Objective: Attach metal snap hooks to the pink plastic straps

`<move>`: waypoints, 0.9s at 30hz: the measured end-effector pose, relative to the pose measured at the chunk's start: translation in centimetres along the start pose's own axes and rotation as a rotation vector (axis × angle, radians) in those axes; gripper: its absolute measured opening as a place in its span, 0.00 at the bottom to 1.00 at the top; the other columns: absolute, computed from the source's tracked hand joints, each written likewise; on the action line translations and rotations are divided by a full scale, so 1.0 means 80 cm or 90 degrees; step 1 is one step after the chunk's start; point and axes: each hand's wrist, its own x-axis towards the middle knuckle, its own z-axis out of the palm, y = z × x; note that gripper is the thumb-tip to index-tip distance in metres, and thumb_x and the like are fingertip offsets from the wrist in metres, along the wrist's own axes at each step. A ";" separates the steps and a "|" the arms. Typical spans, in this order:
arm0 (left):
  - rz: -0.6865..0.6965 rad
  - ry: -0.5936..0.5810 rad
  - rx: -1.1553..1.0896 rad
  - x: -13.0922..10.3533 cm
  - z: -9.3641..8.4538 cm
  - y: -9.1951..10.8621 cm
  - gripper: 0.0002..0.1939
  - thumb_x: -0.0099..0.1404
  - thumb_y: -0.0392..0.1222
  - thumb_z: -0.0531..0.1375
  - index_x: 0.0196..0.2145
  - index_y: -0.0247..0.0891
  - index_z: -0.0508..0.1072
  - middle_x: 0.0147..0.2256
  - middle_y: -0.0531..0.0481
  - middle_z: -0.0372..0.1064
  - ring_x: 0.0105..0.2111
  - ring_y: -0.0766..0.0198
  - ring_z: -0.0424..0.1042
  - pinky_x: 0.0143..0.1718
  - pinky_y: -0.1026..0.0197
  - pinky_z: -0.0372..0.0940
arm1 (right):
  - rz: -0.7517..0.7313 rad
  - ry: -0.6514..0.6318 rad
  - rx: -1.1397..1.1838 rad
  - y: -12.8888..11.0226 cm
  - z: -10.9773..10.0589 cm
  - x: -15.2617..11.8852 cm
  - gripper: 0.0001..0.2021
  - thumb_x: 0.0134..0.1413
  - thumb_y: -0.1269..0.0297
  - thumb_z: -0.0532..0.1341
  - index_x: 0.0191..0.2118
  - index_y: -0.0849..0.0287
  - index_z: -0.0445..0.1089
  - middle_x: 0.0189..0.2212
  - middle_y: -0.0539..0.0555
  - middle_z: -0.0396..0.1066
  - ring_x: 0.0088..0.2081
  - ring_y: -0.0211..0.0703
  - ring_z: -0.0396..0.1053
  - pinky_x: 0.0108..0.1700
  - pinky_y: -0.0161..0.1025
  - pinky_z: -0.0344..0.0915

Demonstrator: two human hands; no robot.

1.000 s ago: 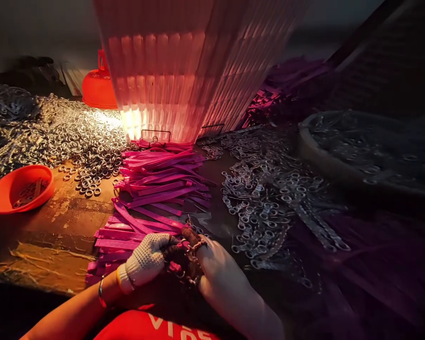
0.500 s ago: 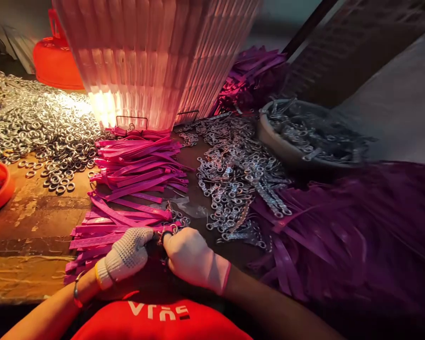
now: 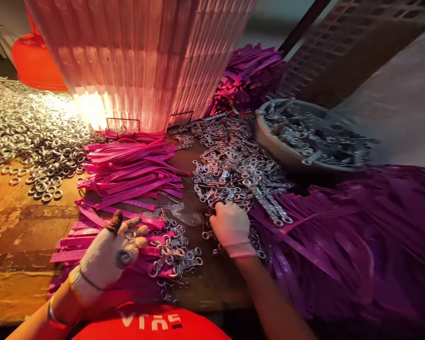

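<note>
The person's hands, joined over a dark piece half a second earlier, had just come apart. The left hand [image 3: 108, 259], gloved, lay palm up at 11 o'clock from the person, loosely open, with a few rings [image 3: 123, 257] resting in the palm and against the fingers. The right hand [image 3: 232, 226] had gone out to between 1 and 2 o'clock and was down at the near edge of the chains [image 3: 233, 177]; its fingertips were hidden, so I couldn't tell whether it had hold of anything. I took the parting as a switch from handling one piece to reaching among loose ones.

The pink straps [image 3: 74, 243] lay on the worktop [image 3: 21, 255] at 11 to 12 o'clock, partly under the left hand, with a cluster of metal links [image 3: 177, 250] at their near ends, between the hands. The pile of loose rings [image 3: 38, 137] was farther off at 11 o'clock. The tub [image 3: 279, 146] stood beyond the chains, between 1 and 2 o'clock, and the purple straps [image 3: 340, 231] were heaped near 2 o'clock.
</note>
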 end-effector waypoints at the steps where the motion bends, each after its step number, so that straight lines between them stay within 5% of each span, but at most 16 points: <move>1: -0.023 -0.023 -0.028 0.002 0.005 -0.003 0.22 0.69 0.55 0.56 0.50 0.34 0.70 0.44 0.38 0.74 0.29 0.64 0.75 0.18 0.71 0.61 | 0.018 0.013 -0.002 -0.005 0.006 0.009 0.09 0.56 0.70 0.58 0.39 0.69 0.74 0.36 0.70 0.73 0.41 0.60 0.73 0.35 0.43 0.61; 6: -0.095 -0.180 -0.106 0.006 0.016 -0.013 0.25 0.66 0.56 0.59 0.49 0.32 0.72 0.46 0.36 0.74 0.31 0.59 0.78 0.13 0.71 0.58 | 0.085 0.041 0.006 -0.028 0.017 0.025 0.12 0.57 0.74 0.53 0.41 0.73 0.72 0.36 0.73 0.72 0.39 0.61 0.74 0.32 0.42 0.60; 11: -0.048 -0.126 0.055 -0.005 0.007 -0.018 0.18 0.62 0.38 0.63 0.49 0.30 0.74 0.45 0.37 0.76 0.29 0.66 0.77 0.15 0.74 0.55 | 0.116 0.009 0.066 -0.006 0.016 0.016 0.12 0.55 0.73 0.54 0.40 0.72 0.73 0.33 0.69 0.72 0.35 0.56 0.73 0.31 0.41 0.60; 15: 0.081 -0.090 0.217 -0.009 -0.002 -0.028 0.23 0.66 0.45 0.62 0.56 0.33 0.70 0.44 0.36 0.77 0.19 0.70 0.73 0.12 0.72 0.51 | -0.006 0.115 0.278 0.002 0.006 -0.016 0.13 0.47 0.74 0.54 0.37 0.62 0.73 0.37 0.65 0.73 0.39 0.55 0.71 0.38 0.44 0.65; 17: 0.155 -0.059 0.261 -0.009 -0.004 -0.034 0.27 0.68 0.50 0.59 0.60 0.36 0.66 0.45 0.35 0.77 0.16 0.70 0.71 0.12 0.71 0.50 | -0.127 0.119 0.471 -0.014 -0.007 -0.043 0.17 0.45 0.74 0.53 0.41 0.58 0.72 0.39 0.60 0.75 0.40 0.51 0.72 0.42 0.43 0.67; 20: 0.248 -0.038 0.298 -0.008 -0.003 -0.044 0.31 0.68 0.52 0.59 0.65 0.41 0.61 0.49 0.34 0.75 0.15 0.73 0.69 0.13 0.71 0.50 | -0.272 -0.009 0.688 -0.057 -0.035 -0.085 0.20 0.49 0.73 0.51 0.47 0.55 0.72 0.38 0.54 0.76 0.39 0.46 0.72 0.43 0.40 0.67; 25: 0.426 -0.152 0.191 -0.005 0.003 -0.067 0.35 0.63 0.55 0.62 0.65 0.45 0.62 0.61 0.37 0.64 0.28 0.65 0.75 0.23 0.67 0.65 | -0.286 -0.141 0.772 -0.122 -0.069 -0.120 0.08 0.54 0.69 0.52 0.33 0.56 0.69 0.29 0.52 0.73 0.31 0.43 0.67 0.34 0.37 0.63; 27: 0.436 -0.163 0.164 -0.005 0.004 -0.075 0.33 0.64 0.53 0.61 0.64 0.42 0.65 0.58 0.38 0.69 0.34 0.60 0.76 0.29 0.64 0.69 | -0.275 -0.133 0.780 -0.134 -0.069 -0.123 0.07 0.51 0.71 0.52 0.29 0.56 0.65 0.26 0.50 0.70 0.28 0.41 0.65 0.31 0.36 0.60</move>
